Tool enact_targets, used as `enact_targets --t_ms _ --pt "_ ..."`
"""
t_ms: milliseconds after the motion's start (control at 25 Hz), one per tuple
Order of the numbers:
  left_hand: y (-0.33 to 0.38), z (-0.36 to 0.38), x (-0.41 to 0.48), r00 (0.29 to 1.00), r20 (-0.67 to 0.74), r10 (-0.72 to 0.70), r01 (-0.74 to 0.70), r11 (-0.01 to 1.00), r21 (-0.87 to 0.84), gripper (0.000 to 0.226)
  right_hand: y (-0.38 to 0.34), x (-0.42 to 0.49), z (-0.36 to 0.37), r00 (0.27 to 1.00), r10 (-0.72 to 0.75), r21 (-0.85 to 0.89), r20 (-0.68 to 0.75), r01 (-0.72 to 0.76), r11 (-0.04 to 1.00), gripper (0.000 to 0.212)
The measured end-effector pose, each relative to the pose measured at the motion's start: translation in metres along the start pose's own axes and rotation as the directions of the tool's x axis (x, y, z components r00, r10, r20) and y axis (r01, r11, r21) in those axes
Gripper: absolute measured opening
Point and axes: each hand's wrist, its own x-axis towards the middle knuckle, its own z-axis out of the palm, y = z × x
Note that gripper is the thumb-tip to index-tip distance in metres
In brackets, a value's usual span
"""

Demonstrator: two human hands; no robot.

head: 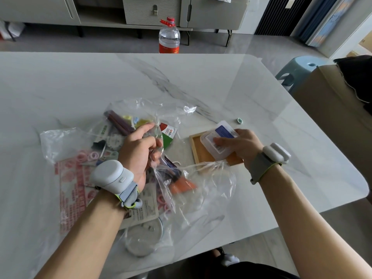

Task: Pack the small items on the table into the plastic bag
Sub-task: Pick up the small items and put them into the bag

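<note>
Head view, the only one we've got: our left hand is fisted round a bunched fold of the plastic bag, which sprawls over the left half of the surface already stuffed with bits. Our right hand pinches a clear plastic box over a wooden tray, so that hand's obviously nearer. The bag's mouth lies just left and toward us. The box's long axis runs from near-left to far-right. A small ring waits beyond.
</note>
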Motion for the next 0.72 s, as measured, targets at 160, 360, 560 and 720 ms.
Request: enact_targets --t_ms 160,360,560,720 --pt "0.004 -0.004 0.0 1.0 0.009 0.005 -0.005 1.0 0.01 0.059 -0.013 -0.004 0.013 0.992 -0.118 0.387 0.034 0.096 0.917 0.032" --pt "0.011 -0.009 -0.002 0.998 0.055 0.023 -0.022 1.0 -0.015 0.061 -0.028 -0.029 0.06 0.962 -0.076 0.295 0.263 -0.005 0.955 0.015" --pt "0.02 -0.012 -0.005 0.996 0.059 0.068 -0.066 0.997 -0.028 0.059 -0.035 -0.052 0.098 0.898 -0.139 0.034 0.418 0.138 0.99 0.024" --pt "0.024 -0.013 -0.006 0.995 0.058 0.085 -0.083 0.996 -0.036 0.06 -0.037 -0.058 0.114 0.863 -0.222 0.027 0.454 0.236 0.971 0.033"
